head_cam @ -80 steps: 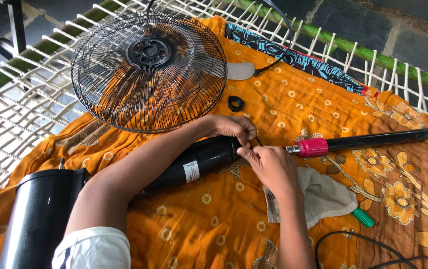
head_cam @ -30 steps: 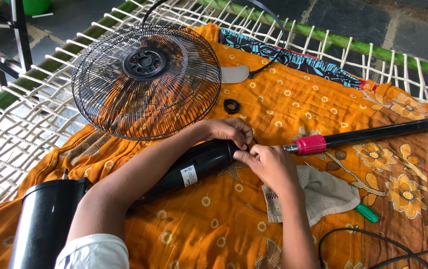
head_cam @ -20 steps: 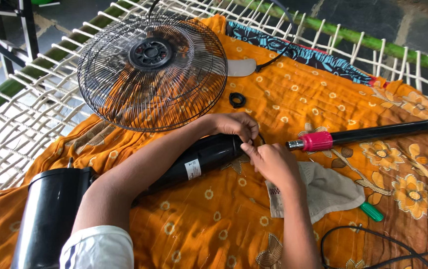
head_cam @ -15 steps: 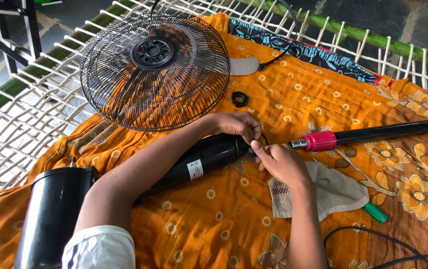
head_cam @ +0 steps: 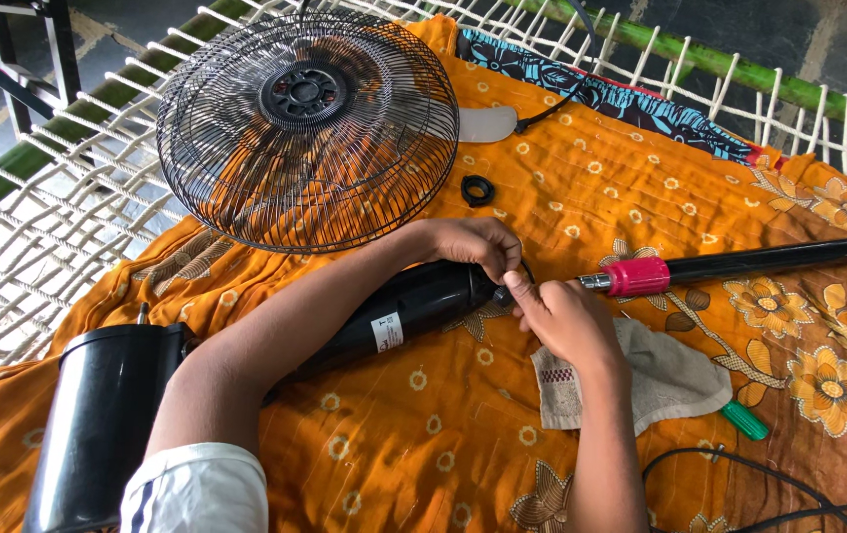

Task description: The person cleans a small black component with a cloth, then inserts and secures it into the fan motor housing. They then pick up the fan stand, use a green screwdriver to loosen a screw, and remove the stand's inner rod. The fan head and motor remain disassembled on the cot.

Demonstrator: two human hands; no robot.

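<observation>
A glossy black cylindrical tube (head_cam: 399, 311) with a small white label on its side lies tilted across the orange flowered cloth, its lower end toward a larger black cylindrical housing and its upper end between the two hands. In line with it, a slim black pole with a pink plastic collar and a short bare metal tip (head_cam: 739, 264) lies flat on the same cloth, reaching off toward the right edge, the metal tip just beside the tube's upper end.

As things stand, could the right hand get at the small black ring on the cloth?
Probably yes: the right hand is at the black tube, and only bare orange cloth lies between it and the ring.
</observation>
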